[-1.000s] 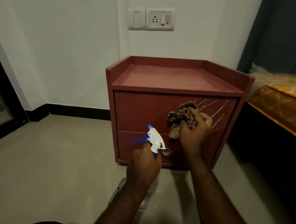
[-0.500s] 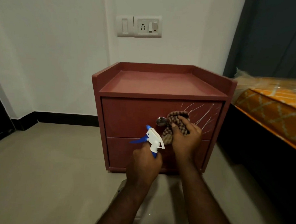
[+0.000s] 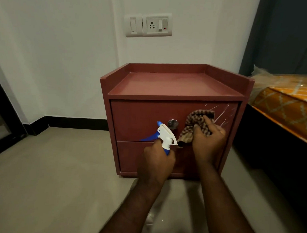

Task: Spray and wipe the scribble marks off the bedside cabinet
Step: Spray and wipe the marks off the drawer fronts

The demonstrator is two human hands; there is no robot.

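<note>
My left hand (image 3: 156, 160) grips the spray bottle (image 3: 166, 134), its body hidden under my fist; my right hand (image 3: 208, 141) clutches a bunched cloth (image 3: 196, 123) against the top drawer of the cabinet (image 3: 149, 116), partly covering the white scribbles (image 3: 222, 113) at its right end

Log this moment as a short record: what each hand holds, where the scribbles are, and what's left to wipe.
left hand: grips spray bottle in front of the cabinet
right hand: holds bunched cloth against the upper drawer front, right of the knob
scribble marks: white lines on the drawer's right part, beside the cloth
left to do: marks visible, not yet wiped off
</note>
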